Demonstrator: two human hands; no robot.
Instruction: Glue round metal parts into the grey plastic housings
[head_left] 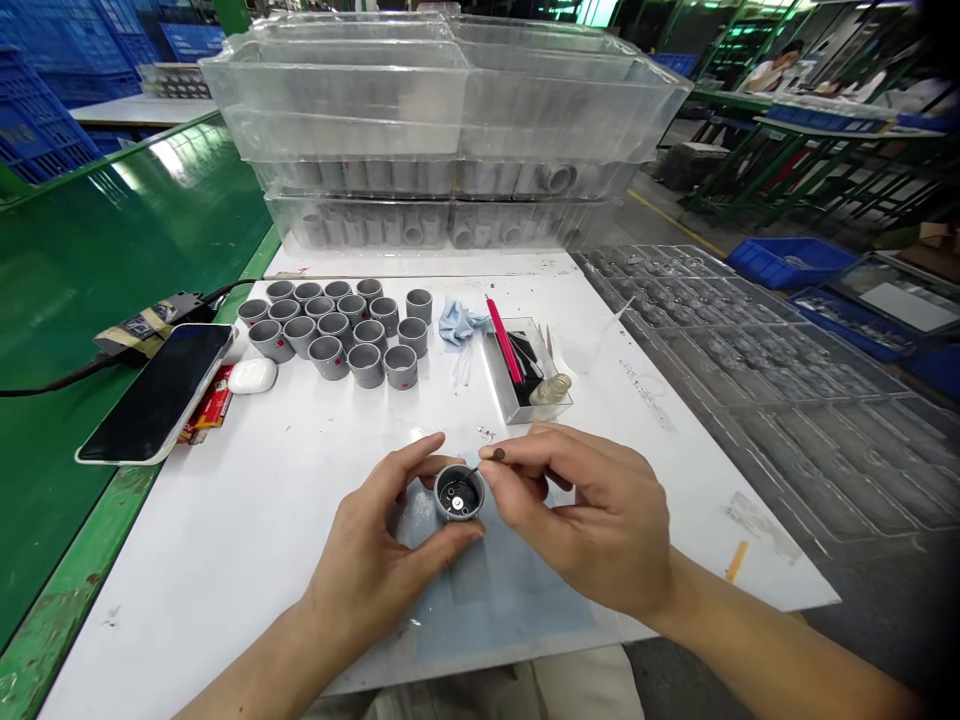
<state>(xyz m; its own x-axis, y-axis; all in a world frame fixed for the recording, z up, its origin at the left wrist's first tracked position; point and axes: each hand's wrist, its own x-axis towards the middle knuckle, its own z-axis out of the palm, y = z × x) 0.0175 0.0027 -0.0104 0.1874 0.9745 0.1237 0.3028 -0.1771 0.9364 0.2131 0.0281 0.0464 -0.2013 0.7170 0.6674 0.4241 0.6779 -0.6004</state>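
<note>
My left hand (390,530) is closed around a small grey cylindrical cup (459,494), its open end tilted up toward me. Inside the cup show a black interior and a bright round metal spot. Between the thumb and fingers of my right hand (577,510) is a thin dark tool (498,455) with a rounded end; its other end reaches into the cup, and its exact kind is hard to make out. Both hands are above a light blue sheet (510,610) on the white table (300,520).
Several grey cups (328,357) stand at the left rear. A clear box (517,405) holds a red pen-like tool (504,340) and a small bottle (551,389). A blue cloth (457,322), phone (161,395), stacked clear bins (360,110) and clear trays (750,370) lie around.
</note>
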